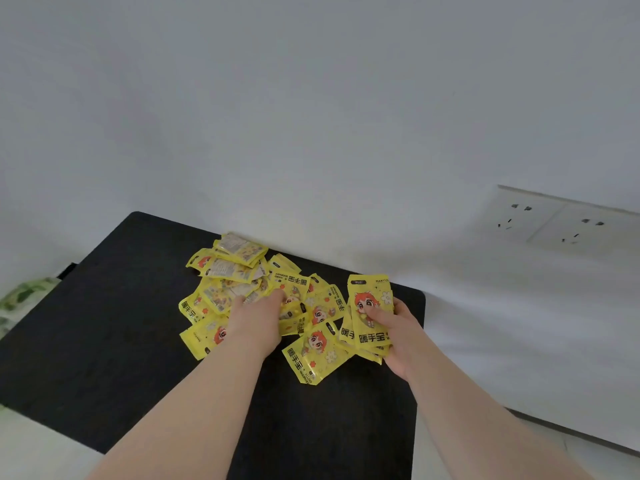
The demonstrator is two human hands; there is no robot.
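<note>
A: which step is this?

B: mid-gathering, I reckon. The right hand (398, 327) is gripping a stack of packets (370, 299) over the black table (104, 323). The left hand (256, 317) is digging into the loose pile (235, 271), and I can't tell its grip. Next it's needing one packet pinched and added to the stack.

Location type: a room in a home. A small black table (104, 341) is standing flush against a plain white wall (311, 98). To the right of the table, a white double socket plate (568, 220) of the household kind is sitting on that wall. To the left of the table, a green leaf-patterned fabric (24, 296), a cushion or bedding, is showing. Below the table, a pale floor (34, 445) is showing. On the table, yellow cartoon-printed packets (239, 268) are lying in a loose heap.
</note>
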